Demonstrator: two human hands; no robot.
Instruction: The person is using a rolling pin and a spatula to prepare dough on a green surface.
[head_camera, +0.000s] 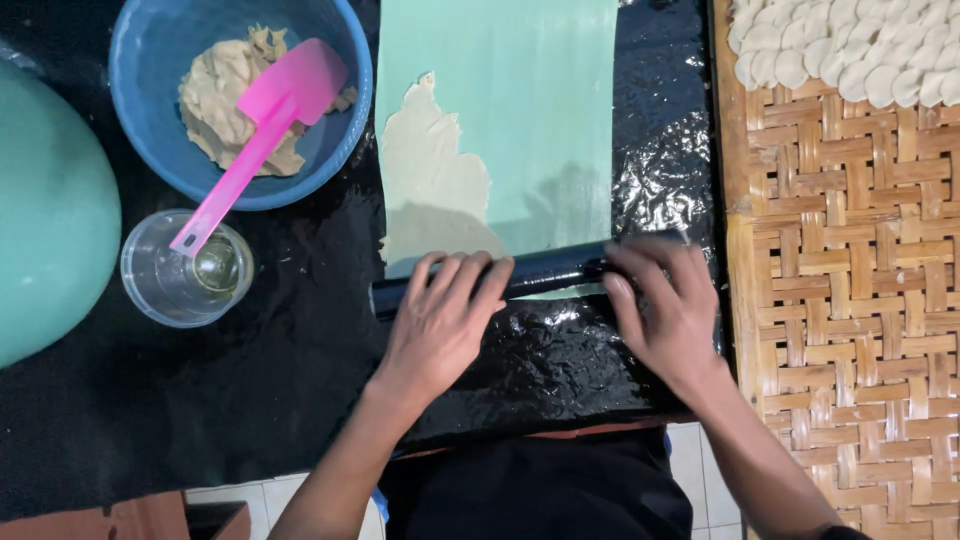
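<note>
A black rolling pin (545, 272) lies crosswise at the near end of a light green sheet (540, 110) on black plastic. My left hand (442, 318) presses flat on its left part. My right hand (665, 305) presses on its right end. A thin, ragged layer of pale dough (430, 185) is spread on the left side of the green sheet, just beyond the pin. Both hands rest on top of the pin with fingers stretched over it.
A blue bowl (160, 140) at the far left holds dough and a pink spatula (255, 135). A clear cup (175, 275) stands below it. A woven bamboo tray (850, 300) on the right carries several pale dough discs (850, 50). A green rounded object (50, 210) sits at the left edge.
</note>
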